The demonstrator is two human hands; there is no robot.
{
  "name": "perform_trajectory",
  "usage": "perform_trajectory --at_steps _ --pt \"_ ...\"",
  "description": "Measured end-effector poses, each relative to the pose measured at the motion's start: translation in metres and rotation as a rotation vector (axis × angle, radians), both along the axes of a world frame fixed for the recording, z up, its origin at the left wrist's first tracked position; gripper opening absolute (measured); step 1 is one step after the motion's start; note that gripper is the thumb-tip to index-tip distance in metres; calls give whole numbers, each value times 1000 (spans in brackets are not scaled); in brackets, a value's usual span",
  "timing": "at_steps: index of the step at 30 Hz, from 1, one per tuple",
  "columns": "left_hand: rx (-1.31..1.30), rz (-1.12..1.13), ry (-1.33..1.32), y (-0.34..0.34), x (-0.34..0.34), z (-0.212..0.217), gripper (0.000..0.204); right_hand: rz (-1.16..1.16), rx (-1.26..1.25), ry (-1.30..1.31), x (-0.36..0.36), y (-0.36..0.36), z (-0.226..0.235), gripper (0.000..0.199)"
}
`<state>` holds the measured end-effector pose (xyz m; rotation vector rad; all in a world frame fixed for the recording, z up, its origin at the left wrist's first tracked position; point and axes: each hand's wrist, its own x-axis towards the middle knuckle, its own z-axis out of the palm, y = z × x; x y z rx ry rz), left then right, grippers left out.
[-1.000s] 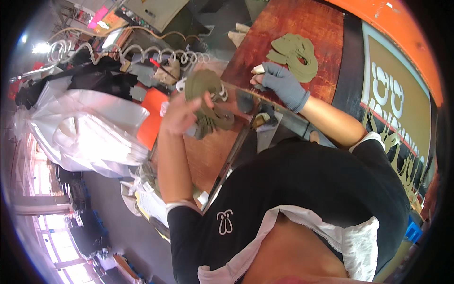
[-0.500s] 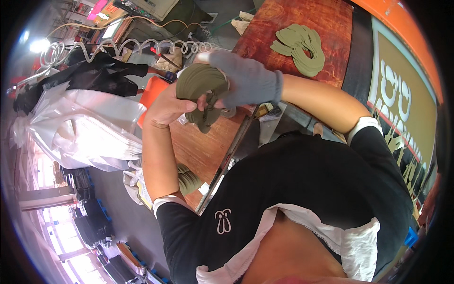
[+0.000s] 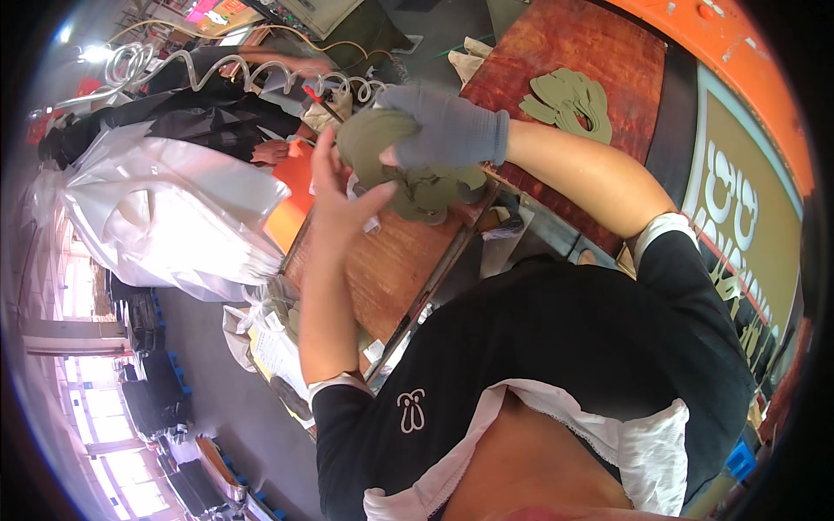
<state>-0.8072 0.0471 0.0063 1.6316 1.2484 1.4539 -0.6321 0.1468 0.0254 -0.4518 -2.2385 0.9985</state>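
A stack of flat olive-green cut-out pieces (image 3: 369, 143), rounded in outline, is gripped by my right hand (image 3: 443, 128), which wears a grey glove. Its thumb presses on the near side of the stack. My bare left hand (image 3: 339, 204) is just left of the stack, its fingers spread and a little blurred, holding nothing. Below the stack, more olive-green pieces (image 3: 434, 193) overlap at the far end of the wooden table (image 3: 382, 278); whether the two groups touch is hidden. Another loose fan of such pieces (image 3: 569, 100) lies on the reddish-brown board (image 3: 512, 61) at far right.
Clear plastic sheeting (image 3: 174, 217) drapes at left, beside an orange surface (image 3: 291, 195). A co-worker's hand (image 3: 271, 152) is behind it. A coiled air hose (image 3: 195, 74) stretches across the back. A framed printing screen (image 3: 747, 191) stands at right, under an orange beam (image 3: 712, 30).
My left hand has let go of the stack and opened to its left. My right hand keeps the stack. A co-worker's arm and hand now show at the back left.
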Motion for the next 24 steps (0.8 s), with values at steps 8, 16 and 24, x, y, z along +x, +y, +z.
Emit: perform_trajectory --at_steps 8,16,24 --pt "-76 21 -229 8 2 -26 43 -26 -84 1 -1 -4 21 55" --pt "-77 175 -213 -1 10 -32 34 -22 -119 21 -17 -5 2 43" --pt "276 402 4 -33 11 -37 39 172 5 136 -1 -50 23 34"
